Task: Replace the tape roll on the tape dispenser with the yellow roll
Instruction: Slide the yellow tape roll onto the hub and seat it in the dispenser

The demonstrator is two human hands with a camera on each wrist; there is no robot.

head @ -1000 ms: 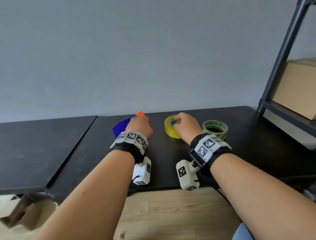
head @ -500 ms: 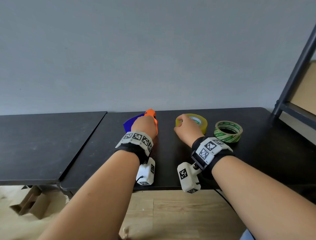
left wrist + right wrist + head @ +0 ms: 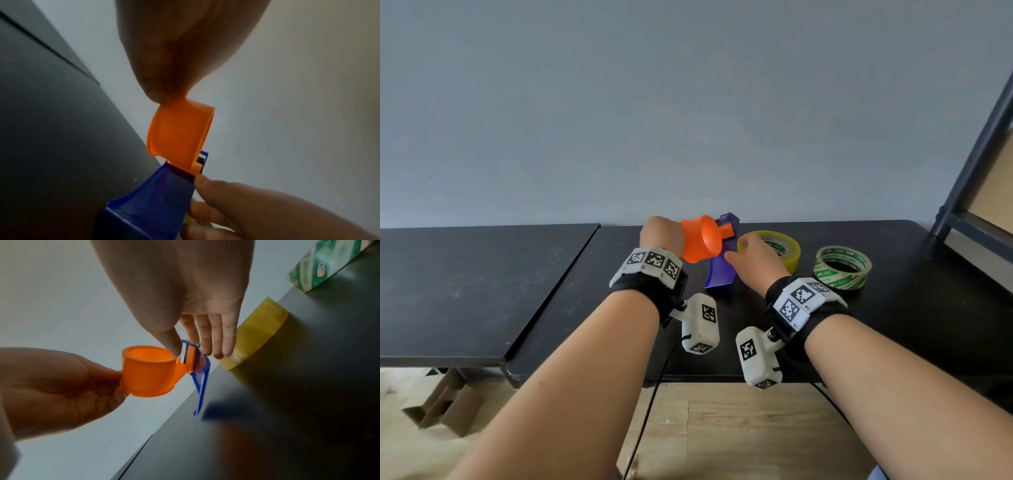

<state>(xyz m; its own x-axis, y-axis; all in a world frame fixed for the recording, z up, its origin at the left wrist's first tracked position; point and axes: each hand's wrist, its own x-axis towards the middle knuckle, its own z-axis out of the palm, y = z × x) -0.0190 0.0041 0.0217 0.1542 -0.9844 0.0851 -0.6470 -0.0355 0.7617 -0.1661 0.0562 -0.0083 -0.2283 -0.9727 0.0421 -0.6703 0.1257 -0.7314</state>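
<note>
The tape dispenser has a bare orange drum (image 3: 700,241) on a blue body (image 3: 719,272). My left hand (image 3: 662,233) grips the drum from the left and holds the dispenser tilted above the black table (image 3: 551,291). In the right wrist view my right hand (image 3: 180,344) pinches the top of the blue body (image 3: 202,378) beside the drum (image 3: 148,374), thumb in front, index finger behind. The yellow roll (image 3: 789,251) lies flat on the table just right of that hand, untouched. In the left wrist view my left fingertips (image 3: 158,95) hold the drum's rim (image 3: 179,133).
A green-printed tape roll (image 3: 842,267) lies flat to the right of the yellow one. A dark metal shelf frame (image 3: 976,154) with a cardboard box stands at the far right. A second black tabletop (image 3: 465,281) adjoins on the left. The wall is close behind.
My right hand has let go of the yellow roll, now flat on the table, and moved left onto the dispenser. My left hand has lifted and turned the dispenser, baring the orange drum.
</note>
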